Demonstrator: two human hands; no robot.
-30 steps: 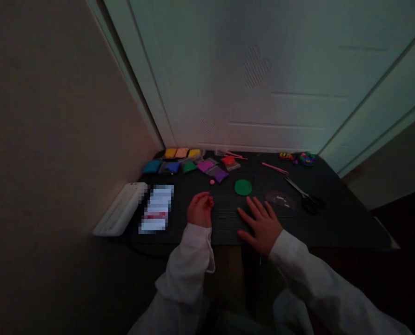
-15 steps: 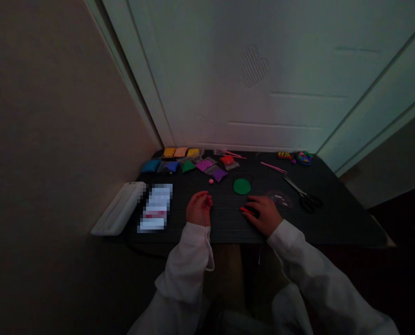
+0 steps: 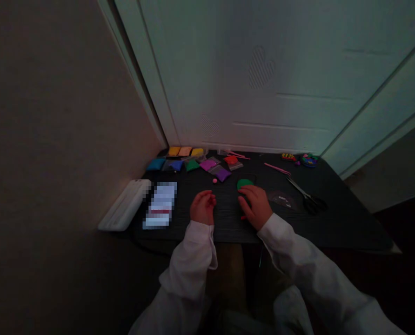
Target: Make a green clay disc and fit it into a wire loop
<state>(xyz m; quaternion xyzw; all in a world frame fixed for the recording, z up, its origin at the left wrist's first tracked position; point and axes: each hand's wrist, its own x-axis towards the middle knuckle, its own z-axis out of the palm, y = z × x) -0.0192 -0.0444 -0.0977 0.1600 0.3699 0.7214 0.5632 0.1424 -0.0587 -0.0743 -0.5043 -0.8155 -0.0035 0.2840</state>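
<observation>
My left hand (image 3: 203, 208) is closed above the dark table, fingertips pressed together; whatever may be between them is hidden. To its right, my right hand (image 3: 255, 204) has its thumb and fingers apart, its fingertips over the near edge of a flat green disc (image 3: 244, 183). Just the end of a red stick (image 3: 243, 217) shows beside that hand, the rest being covered by it. A small pink ball (image 3: 215, 181) lies between the disc and the bags of coloured clay. Right of my right hand is a clear plastic piece (image 3: 283, 199) with pale marks.
Bags of coloured clay, among them a purple one (image 3: 223, 174), line the back left. Scissors (image 3: 308, 197) and pink tweezers (image 3: 277, 168) lie on the right. Small colourful clay pieces (image 3: 309, 161) are at the back right. A lit phone (image 3: 160, 204) and a white power strip (image 3: 125, 204) sit left.
My right hand has come away from the red stick and moved left, now covering part of the green disc. My left hand keeps its pinched pose. The view has shifted slightly.
</observation>
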